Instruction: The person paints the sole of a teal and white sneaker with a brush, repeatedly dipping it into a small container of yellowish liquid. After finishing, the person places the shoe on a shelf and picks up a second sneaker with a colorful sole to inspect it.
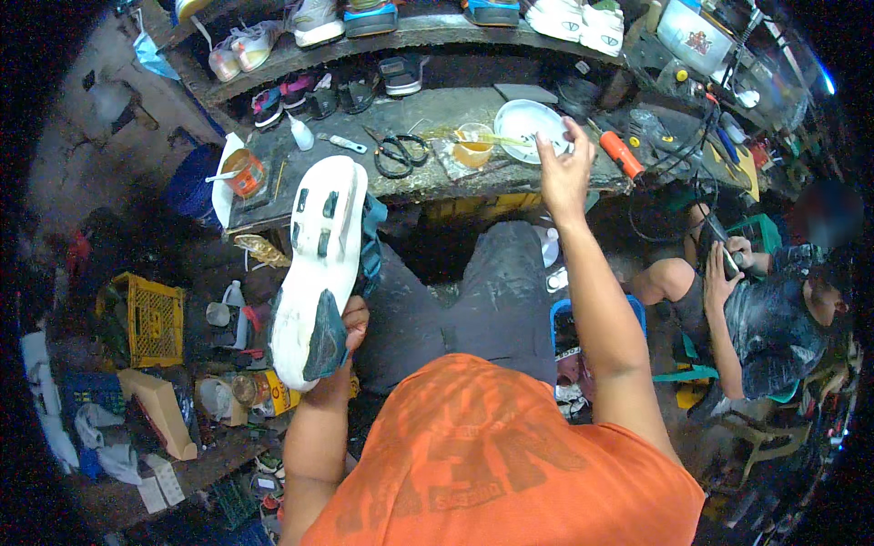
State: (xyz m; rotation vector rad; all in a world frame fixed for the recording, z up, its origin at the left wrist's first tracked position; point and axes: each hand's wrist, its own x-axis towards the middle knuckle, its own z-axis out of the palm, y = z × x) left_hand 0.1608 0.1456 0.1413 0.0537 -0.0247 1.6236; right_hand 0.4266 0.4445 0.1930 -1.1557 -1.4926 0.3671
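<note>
Worn and stained, a tabletop [378,107] stretches across the dim workshop, with a shelf [428,35] beyond it carrying a row of shoes [371,18]. Before the left part of the tabletop's front edge, the left hand [357,325] has its fingers curled against the side of a white-soled shoe [319,250], gripping it toward its lower end; how far they wrap behind is hidden. Its sole faces up, the long axis slanting from lower left to upper right, the upper end overlapping that edge in view. From the right hand [564,173], the shoe lies leftward and nearer the body. That right hand reaches past the front edge to the right rim of a white bowl [514,114], thumb and fingers bent and parted. A pale yellow strip [501,139] runs from a cup [472,157] toward the thumb, its long axis roughly along the front edge; whether the fingers pinch its end, I cannot tell. Black-handled scissors [402,156] lie left of the cup, and an orange-handled tool [621,153] right of the hand, close to the front edge.
</note>
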